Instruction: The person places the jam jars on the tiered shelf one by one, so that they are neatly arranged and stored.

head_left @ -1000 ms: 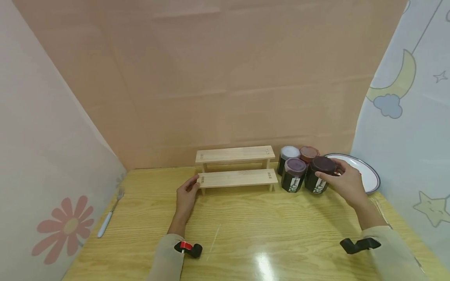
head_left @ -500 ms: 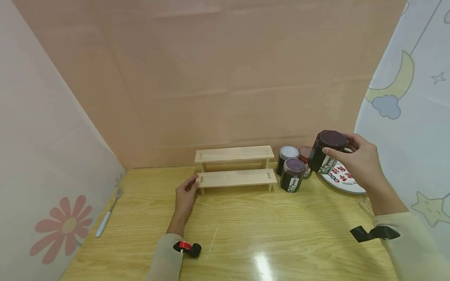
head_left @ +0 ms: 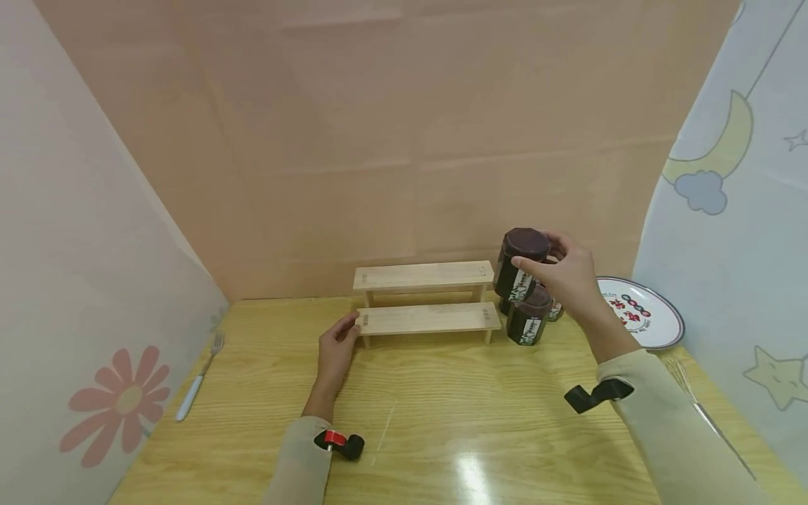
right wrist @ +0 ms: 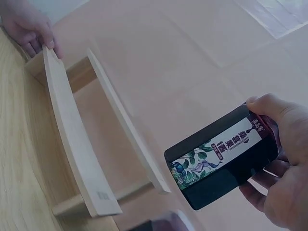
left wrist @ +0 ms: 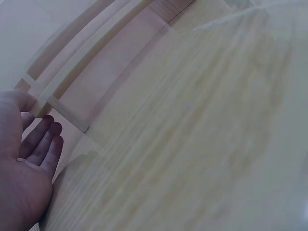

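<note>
My right hand (head_left: 571, 277) grips a dark, faceted jar (head_left: 513, 270) near its lid and holds it up beside the right end of a two-tier wooden shelf (head_left: 429, 319). In the right wrist view a white label with leaves and fruit shows on the jar (right wrist: 219, 154). A purple-lidded jar (head_left: 529, 324) stands on the table below it. Other jars behind are mostly hidden by the raised jar and my hand. At the left end of the lower tier, my left hand (head_left: 336, 354) pinches the board's edge, thumb above and fingers below in the left wrist view (left wrist: 29, 154).
Behind my right forearm lies a white plate (head_left: 663, 322) with a dark rim and red print. A wire whisk (head_left: 707, 417) lies at the table's right edge, partly under the sleeve. On the left is a fork (head_left: 194, 393) with a pale handle. Cloth walls (head_left: 404, 140) enclose the table.
My right hand has lifted the dark jar off the table from among the others, then carried it left toward the shelf. The left hand stays at the shelf's end.
</note>
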{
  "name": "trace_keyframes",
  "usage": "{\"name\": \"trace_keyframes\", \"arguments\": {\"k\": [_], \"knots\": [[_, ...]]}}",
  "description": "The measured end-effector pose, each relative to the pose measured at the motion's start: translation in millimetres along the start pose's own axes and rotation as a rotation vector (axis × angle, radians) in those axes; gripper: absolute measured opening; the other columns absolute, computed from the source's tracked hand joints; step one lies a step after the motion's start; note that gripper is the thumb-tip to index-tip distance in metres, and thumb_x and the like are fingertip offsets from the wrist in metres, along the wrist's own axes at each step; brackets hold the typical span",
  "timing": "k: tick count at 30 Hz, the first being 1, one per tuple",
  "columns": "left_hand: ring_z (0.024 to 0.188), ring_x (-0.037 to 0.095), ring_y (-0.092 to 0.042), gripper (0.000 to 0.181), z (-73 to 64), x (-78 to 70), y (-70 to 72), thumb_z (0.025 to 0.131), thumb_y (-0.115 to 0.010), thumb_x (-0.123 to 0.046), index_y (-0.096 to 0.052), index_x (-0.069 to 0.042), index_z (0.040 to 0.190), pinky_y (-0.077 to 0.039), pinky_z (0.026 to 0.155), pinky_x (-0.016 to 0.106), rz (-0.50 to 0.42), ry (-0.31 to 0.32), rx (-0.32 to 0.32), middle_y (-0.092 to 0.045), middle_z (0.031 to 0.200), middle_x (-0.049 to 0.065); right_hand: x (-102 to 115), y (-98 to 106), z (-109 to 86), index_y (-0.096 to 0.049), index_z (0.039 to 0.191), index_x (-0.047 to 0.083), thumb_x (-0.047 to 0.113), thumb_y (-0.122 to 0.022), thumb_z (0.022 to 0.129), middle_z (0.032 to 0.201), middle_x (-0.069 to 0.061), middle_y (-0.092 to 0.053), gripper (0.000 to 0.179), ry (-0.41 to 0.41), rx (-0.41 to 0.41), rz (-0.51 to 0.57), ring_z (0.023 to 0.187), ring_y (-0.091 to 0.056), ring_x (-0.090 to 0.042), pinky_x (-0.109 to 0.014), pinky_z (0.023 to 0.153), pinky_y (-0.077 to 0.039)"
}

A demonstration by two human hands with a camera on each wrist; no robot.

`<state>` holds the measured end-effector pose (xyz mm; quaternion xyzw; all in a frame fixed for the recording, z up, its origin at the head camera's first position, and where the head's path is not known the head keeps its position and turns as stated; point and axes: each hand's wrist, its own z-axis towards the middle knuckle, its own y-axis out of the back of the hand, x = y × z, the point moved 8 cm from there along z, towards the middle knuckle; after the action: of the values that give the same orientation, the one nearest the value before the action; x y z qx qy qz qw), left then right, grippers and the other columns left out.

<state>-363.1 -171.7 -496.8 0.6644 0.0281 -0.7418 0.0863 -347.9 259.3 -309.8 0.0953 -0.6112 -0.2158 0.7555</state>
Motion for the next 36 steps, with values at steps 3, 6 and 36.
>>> {"name": "trace_keyframes", "arguments": {"k": [3,6,36], "knots": [[0.130,0.022,-0.058,0.033,0.7,-0.2,0.9,0.103,-0.064,-0.016,-0.068,-0.013,0.135,-0.050,0.090,0.007,-0.002,-0.003,-0.006,-0.064,0.144,0.008,5.0,-17.2,4.2,-0.044,0.156,0.012,0.042,-0.082,0.089,0.149,-0.014,-0.058,0.083,0.011,0.023,-0.002,0.136,-0.058,-0.032,-0.024,0.101,-0.053],[0.130,0.022,-0.059,0.033,-0.1,-1.4,3.1,0.102,-0.065,-0.016,-0.069,-0.012,0.135,-0.050,0.090,0.007,0.002,-0.009,-0.013,-0.065,0.143,0.008,8.4,-35.3,8.3,-0.044,0.155,0.011,0.040,-0.083,0.088,0.150,-0.015,-0.057,0.083,0.017,0.050,0.039,0.137,-0.057,-0.033,-0.025,0.102,-0.054],[0.131,0.025,-0.058,0.034,-2.7,-1.0,-1.2,0.103,-0.064,-0.016,-0.067,-0.011,0.136,-0.050,0.093,0.009,-0.029,-0.019,-0.003,-0.063,0.144,0.010,45.4,-157.0,44.5,-0.049,0.149,0.013,0.035,-0.087,0.084,0.140,-0.015,-0.059,0.078,0.025,0.100,0.142,0.133,-0.060,-0.037,-0.051,0.104,-0.056]]}}
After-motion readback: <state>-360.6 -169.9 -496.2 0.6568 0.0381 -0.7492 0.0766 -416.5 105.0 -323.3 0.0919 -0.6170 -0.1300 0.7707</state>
